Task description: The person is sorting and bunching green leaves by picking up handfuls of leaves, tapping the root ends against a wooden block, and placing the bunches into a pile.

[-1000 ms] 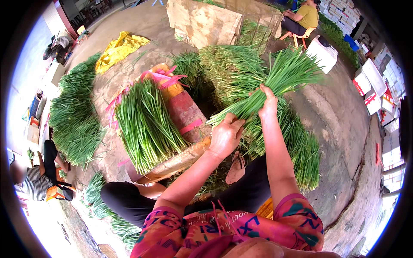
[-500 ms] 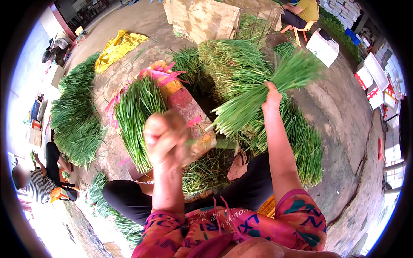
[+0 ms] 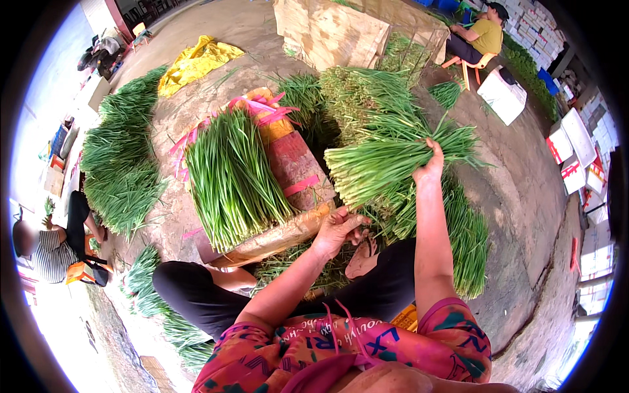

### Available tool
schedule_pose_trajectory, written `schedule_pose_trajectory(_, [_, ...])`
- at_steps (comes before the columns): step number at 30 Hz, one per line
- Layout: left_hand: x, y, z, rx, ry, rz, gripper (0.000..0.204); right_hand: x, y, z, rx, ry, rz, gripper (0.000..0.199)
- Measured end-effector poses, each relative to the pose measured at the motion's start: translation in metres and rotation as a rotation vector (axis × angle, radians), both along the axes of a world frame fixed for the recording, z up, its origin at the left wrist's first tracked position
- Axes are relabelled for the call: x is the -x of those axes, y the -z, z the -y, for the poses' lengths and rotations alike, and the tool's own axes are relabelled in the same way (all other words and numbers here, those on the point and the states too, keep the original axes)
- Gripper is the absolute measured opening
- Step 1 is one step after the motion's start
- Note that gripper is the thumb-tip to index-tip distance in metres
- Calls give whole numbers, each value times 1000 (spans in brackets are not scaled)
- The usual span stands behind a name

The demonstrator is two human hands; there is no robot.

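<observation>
My right hand (image 3: 429, 164) is closed around the leafy part of a bunch of garlic chives (image 3: 373, 164), whose pale cut stems point left. Nearer to me, below those stem ends, my left hand (image 3: 339, 229) is beside the low bench's near right corner. Its fingers are loosely bent and apart, with nothing visible in them. A thick layer of chives (image 3: 236, 177) lies across the low bench (image 3: 295, 157), stems toward me, over pink ribbons (image 3: 262, 112). Under and beyond the held bunch is a large heap of chives (image 3: 465, 229).
More chives lie on the floor at left (image 3: 121, 157). A yellow sack (image 3: 196, 64) and a large brown-covered block (image 3: 334, 33) are farther back. One person (image 3: 56, 252) sits at left, another (image 3: 485, 39) at far right near a white foam box (image 3: 503, 97). Loose trimmings lie between my feet.
My left hand has moved from over the bench, rightward and nearer to me, uncovering the chives there. My right hand has brought the held bunch slightly lower, its blurred leaves now still.
</observation>
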State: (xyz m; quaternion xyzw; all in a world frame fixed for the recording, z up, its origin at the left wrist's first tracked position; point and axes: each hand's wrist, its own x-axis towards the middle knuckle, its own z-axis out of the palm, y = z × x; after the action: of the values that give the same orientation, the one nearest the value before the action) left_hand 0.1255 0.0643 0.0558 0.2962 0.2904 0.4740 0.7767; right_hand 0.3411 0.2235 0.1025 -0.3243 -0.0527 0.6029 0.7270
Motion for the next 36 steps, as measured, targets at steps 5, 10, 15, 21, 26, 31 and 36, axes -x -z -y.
schedule_pose_trajectory(5, [-6,6,3,67,-109,161,21,7,0,7,-208,-160,-117,16])
schedule_pose_trajectory(10, [31,5,20,114,-12,96,14,1,-13,13,-296,-198,-205,20])
schedule_pose_trajectory(15, [43,-6,29,135,-256,58,15,-3,-16,15,-343,-217,-214,22])
schedule_pose_trajectory(21, [47,-20,16,128,-393,138,13,-8,-19,16,-439,-269,-240,22])
schedule_pose_trajectory(26, [56,-9,25,100,-316,-10,14,-18,-21,17,-486,-281,-249,21])
schedule_pose_trajectory(31, [24,-32,13,-146,-97,-205,34,-8,-20,20,-440,-288,-231,22])
schedule_pose_trajectory(36, [17,-37,15,-174,-248,-279,15,-2,-17,16,-420,-305,-268,24])
